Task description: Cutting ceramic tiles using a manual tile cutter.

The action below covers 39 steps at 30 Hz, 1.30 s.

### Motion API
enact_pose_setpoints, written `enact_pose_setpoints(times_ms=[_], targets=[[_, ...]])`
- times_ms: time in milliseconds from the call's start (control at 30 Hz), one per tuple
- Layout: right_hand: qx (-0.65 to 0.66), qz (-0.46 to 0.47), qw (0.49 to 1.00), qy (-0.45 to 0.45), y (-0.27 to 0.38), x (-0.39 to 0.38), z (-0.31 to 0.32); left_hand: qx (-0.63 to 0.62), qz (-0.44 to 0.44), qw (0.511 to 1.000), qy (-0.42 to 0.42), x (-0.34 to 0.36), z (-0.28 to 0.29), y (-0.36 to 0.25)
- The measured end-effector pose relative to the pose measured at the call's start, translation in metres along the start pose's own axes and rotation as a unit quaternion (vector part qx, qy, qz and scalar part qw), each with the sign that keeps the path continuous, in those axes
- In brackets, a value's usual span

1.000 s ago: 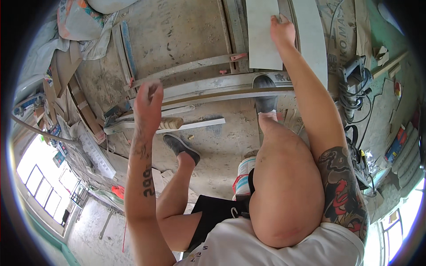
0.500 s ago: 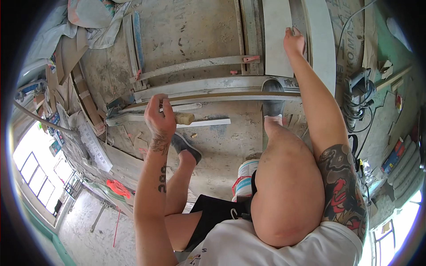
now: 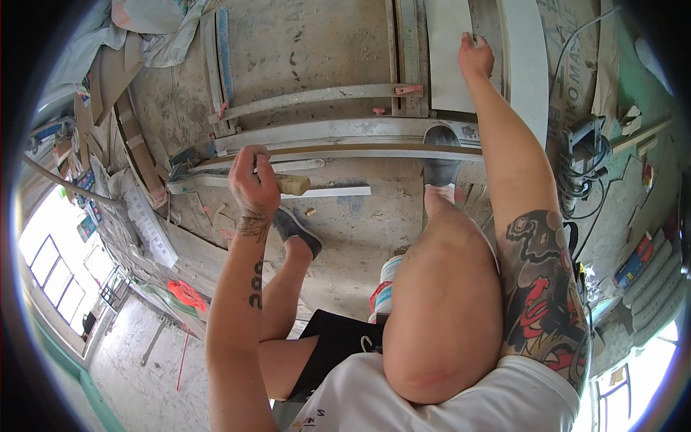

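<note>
My left hand [image 3: 253,176] is curled at the near edge of a long, narrow bar [image 3: 360,151] lying crosswise; what is inside the fingers is hidden. Just right of it are a pale wooden block or handle [image 3: 294,185] and a thin white strip [image 3: 338,191]. My right hand [image 3: 476,56] reaches to the upper right, fingers bent on a white board [image 3: 450,79], at something too small to make out near its right edge. My right shoe [image 3: 443,164] is under the crosswise bar.
Metal rails with red clamps [image 3: 409,89] frame the boards ahead. A power tool with coiled cable [image 3: 583,165] sits at right. My left shoe [image 3: 295,227] rests on the dusty floor, near a striped bucket [image 3: 385,281]. Cardboard and scraps [image 3: 115,86] pile at left, before bright windows [image 3: 57,281].
The view has shifted, moving the scene rightward. My left hand has dropped slightly against the crosswise bar, its fingers now clearer and curled. My right hand stays on the white board.
</note>
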State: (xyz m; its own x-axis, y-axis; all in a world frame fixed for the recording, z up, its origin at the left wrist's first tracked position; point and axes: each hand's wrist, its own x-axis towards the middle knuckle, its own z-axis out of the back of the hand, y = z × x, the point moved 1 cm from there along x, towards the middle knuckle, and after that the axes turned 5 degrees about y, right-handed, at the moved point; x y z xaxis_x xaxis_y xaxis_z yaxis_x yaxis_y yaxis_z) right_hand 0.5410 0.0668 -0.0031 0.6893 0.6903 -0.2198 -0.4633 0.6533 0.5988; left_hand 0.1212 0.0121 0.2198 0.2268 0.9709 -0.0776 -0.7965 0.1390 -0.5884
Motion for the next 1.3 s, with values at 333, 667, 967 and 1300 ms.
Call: enact_pose_setpoints(times_ms=[333, 667, 967, 1300], targets=[[-0.035, -0.002, 0.997, 0.066, -0.011, 0.027, -0.025, 0.014, -0.008, 1.000, 0.002, 0.000, 0.003, 0.001], [-0.050, 0.201, 0.974, 0.088, 0.129, -0.049, 0.060, 0.020, -0.020, 1.000, -0.004, 0.000, 0.008, 0.003], [-0.177, 0.076, 0.981, 0.003, -0.010, 0.047, 0.166, 0.001, -0.029, 1.000, -0.003, 0.002, -0.003, -0.005], [0.229, -0.228, 0.917, 0.234, -0.055, 0.004, 0.170, 0.008, -0.017, 1.000, -0.008, 0.000, 0.001, 0.000]])
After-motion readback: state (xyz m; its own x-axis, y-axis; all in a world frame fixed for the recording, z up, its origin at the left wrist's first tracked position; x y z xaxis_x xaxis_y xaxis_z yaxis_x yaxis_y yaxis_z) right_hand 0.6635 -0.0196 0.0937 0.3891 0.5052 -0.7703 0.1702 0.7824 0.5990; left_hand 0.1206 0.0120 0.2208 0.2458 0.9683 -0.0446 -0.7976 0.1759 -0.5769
